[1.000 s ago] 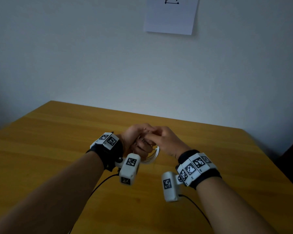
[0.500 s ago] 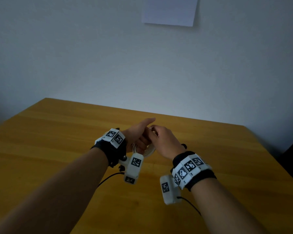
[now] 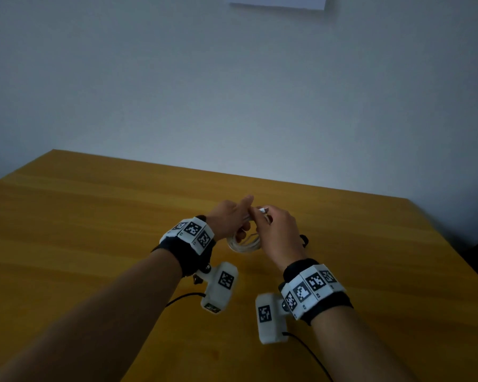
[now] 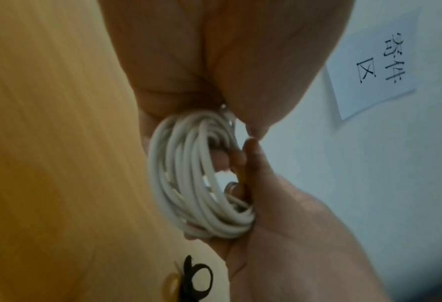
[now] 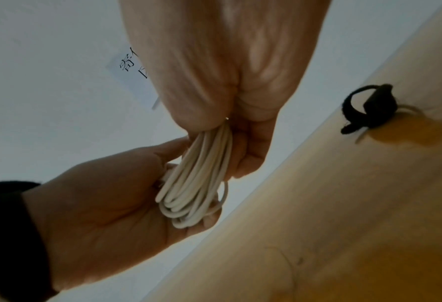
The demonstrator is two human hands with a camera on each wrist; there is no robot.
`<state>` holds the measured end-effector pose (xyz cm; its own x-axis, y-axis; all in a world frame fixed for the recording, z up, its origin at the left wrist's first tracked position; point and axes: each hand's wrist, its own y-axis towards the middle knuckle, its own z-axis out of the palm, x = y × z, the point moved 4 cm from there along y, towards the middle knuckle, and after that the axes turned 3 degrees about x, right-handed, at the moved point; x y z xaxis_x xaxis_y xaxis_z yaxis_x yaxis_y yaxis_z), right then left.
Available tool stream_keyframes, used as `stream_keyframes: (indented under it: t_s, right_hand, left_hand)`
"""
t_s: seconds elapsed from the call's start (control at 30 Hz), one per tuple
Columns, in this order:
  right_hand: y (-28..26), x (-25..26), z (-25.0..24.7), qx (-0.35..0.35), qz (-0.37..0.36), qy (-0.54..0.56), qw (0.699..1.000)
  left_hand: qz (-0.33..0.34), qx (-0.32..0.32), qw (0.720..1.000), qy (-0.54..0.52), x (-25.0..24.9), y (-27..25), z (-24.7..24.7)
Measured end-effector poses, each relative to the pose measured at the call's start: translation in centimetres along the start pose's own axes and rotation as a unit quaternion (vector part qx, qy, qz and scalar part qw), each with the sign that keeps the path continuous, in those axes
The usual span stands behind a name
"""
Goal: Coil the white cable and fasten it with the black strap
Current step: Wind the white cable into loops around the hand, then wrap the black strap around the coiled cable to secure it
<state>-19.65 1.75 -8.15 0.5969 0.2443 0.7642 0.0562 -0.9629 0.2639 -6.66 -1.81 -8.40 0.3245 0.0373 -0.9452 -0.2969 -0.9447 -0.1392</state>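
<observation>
The white cable (image 3: 243, 245) is wound into a small coil of several loops and held above the wooden table (image 3: 94, 216). My left hand (image 3: 231, 220) grips the coil (image 4: 196, 179) with its fingers through the loops. My right hand (image 3: 280, 232) pinches the top of the coil (image 5: 201, 179) from the other side. The cable's plug end (image 3: 263, 210) sticks out between the two hands. The black strap (image 3: 303, 239) lies curled on the table just right of my right hand, untouched; it also shows in the wrist views (image 5: 367, 108) (image 4: 194, 280).
A white wall rises behind the table's far edge, with a sheet of paper (image 3: 276, 1) taped on it. The table's right edge (image 3: 453, 257) runs near the strap. Thin black leads trail from the wrist cameras (image 3: 182, 297).
Both hands have stayed together on the cable while turning it. The coil now hangs lower under the hands, and the plug end has come up between the fingers.
</observation>
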Motion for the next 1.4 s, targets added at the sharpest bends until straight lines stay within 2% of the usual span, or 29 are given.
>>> stream_keyframes:
  t_s: [0.1,0.17,0.3,0.4,0.57,0.77,1.0,1.07,1.17,1.4]
  right_hand:
    - [0.8,-1.2,-0.2,-0.035,0.021,0.012,0.999]
    - [1.5,-2.0,-0.3,-0.046,0.042,0.028,0.998]
    - [2.6,-2.8,-0.2,-0.059,0.052,0.050,0.996]
    - [2.9,-2.9,0.1,-0.072,0.037,0.047,0.996]
    - [3.4,-3.7,0.0,-0.066,0.040,0.074,0.994]
    - [4.1,-3.8,0.1,-0.040,0.051,0.053,0.996]
    - [4.5,-3.5,0.3,0.014,0.084,0.100,0.991]
    - [4.5,-3.6,0.3,0.012,0.083,0.111,0.990]
    - [4.6,-3.8,0.2,-0.005,0.072,0.105,0.992]
    - [4.5,-4.6,0.2,-0.030,0.090,0.141,0.985]
  left_hand:
    - [0.019,0.045,0.998,-0.036,0.8,0.5,0.3]
    - [0.034,0.051,0.997,-0.036,1.2,0.8,0.4]
    - [0.099,0.023,0.992,0.071,0.3,1.4,0.4]
    - [0.116,0.004,0.986,0.123,0.4,2.3,0.2]
    - [0.148,-0.008,0.976,0.159,1.2,3.6,0.1]
    - [0.128,-0.009,0.983,0.131,1.6,4.4,-0.2]
    - [0.134,-0.032,0.986,0.093,1.9,4.6,-0.3]
    - [0.136,-0.046,0.988,0.059,2.2,4.5,-0.2]
    - [0.116,-0.041,0.989,-0.076,2.8,4.5,-0.1]
    - [0.089,-0.011,0.963,-0.253,3.7,4.9,0.2]
